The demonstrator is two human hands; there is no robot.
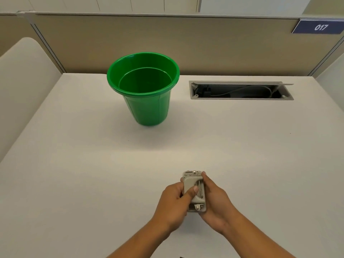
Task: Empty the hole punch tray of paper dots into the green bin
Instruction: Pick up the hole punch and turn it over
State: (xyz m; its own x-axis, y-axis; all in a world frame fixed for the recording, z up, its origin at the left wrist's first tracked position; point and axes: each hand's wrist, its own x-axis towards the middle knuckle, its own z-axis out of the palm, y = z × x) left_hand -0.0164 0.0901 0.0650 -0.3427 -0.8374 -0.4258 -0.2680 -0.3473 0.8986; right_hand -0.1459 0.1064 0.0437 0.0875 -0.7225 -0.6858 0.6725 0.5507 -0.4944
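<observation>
Both hands grip a small grey hole punch (194, 191) low over the near part of the desk (74, 164). On one side, the left hand (174, 203) curls around it with the thumb pressed across its top; on the other, the right hand (216, 200) cups it with fingertips at the far end. Further off, well apart from the hands, a green bin (147, 107) stands upright and open on the desk. To its right an open cable slot (240, 90) is set into the desk, below a partition bearing a blue sign reading 017 (319, 27).
</observation>
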